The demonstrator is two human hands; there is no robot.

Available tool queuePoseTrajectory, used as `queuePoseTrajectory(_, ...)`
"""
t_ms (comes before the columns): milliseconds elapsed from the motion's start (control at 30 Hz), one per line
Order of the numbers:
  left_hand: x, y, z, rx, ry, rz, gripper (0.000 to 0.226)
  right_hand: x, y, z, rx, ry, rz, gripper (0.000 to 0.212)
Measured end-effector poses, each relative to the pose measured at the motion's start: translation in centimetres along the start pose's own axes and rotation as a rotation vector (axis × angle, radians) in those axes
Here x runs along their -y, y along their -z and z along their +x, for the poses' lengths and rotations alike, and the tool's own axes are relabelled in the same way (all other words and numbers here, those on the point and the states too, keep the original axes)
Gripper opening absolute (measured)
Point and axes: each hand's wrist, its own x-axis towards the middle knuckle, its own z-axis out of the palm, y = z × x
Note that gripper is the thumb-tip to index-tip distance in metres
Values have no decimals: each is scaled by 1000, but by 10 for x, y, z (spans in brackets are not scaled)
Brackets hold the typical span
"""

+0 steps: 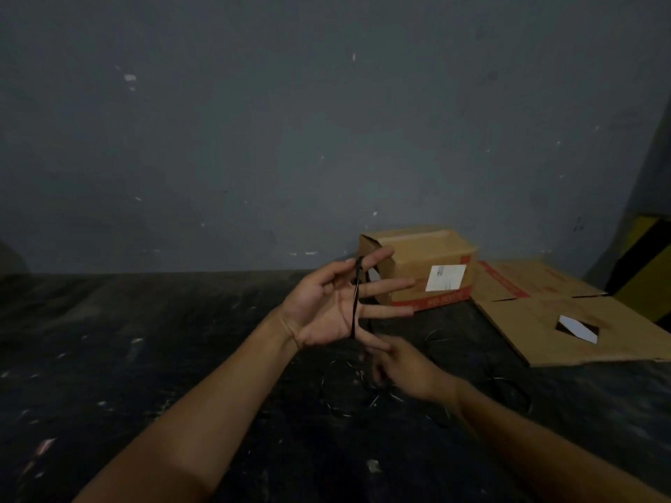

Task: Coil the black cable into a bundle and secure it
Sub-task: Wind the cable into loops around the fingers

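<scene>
My left hand point(334, 306) is raised palm up with its fingers spread. The black cable point(355, 303) runs across the base of those fingers, pinched near the top by thumb and index finger. It drops down past the palm toward my right hand point(406, 372), which is blurred just below and closed around the strand. Loose loops of the same cable lie on the dark floor under both hands and trail off to the right.
A closed cardboard box point(432, 266) with a white label stands against the grey wall behind my hands. Flattened cardboard point(552, 321) lies to its right. A yellow and black object point(646, 270) sits in the right corner. The floor is dark and speckled.
</scene>
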Motion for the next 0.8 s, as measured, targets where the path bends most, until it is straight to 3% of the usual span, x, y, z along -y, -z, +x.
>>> queuePoseTrajectory(100, -3, 4, 0, -35, -24, -1, 49, 12, -20, -10, 59, -4, -6, 35)
queuePoseTrajectory(433, -6, 25, -5, -253, -114, 7, 49, 66, -32, -31, 320, 63, -84, 36)
queuePoseTrajectory(600, -1, 45, -20, -306, -90, -9, 47, 82, -7, -38, 268, 166, -270, 38)
queuePoseTrajectory(800, 15, 60, -32, -355, -19, -10, 47, 101, 33, -34, 168, 228, -395, 21)
